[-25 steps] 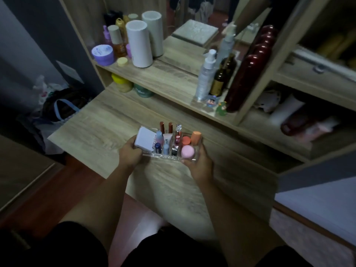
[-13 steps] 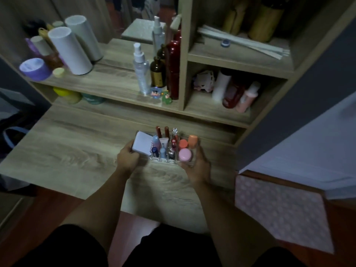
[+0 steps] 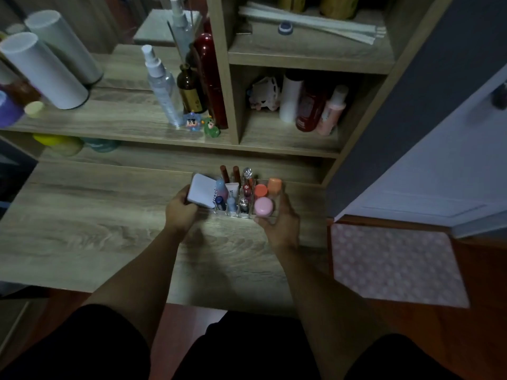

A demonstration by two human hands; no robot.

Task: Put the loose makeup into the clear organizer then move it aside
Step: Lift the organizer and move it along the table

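Note:
The clear organizer (image 3: 233, 213) sits low over the wooden desk (image 3: 82, 223), near the right end by the shelf unit. It holds a white compact (image 3: 201, 191), several lipsticks and small tubes (image 3: 232, 189), a pink round jar (image 3: 263, 206) and orange-capped jars (image 3: 260, 191). My left hand (image 3: 179, 212) grips its left end under the compact. My right hand (image 3: 279, 220) grips its right end beside the pink jar. Whether it rests on the desk or is just above it, I cannot tell.
The shelf behind carries a spray bottle (image 3: 164, 86), a brown bottle (image 3: 190, 91), a tall red bottle (image 3: 211, 78), two small figurines (image 3: 201, 124) and white cylinders (image 3: 44, 69). A cubby (image 3: 301, 105) holds more bottles. A pink dotted mat (image 3: 395, 264) lies on the floor at right.
Both hands have carried the organizer to the right along the desk, toward the shelf unit's upright. The view has swung right with them.

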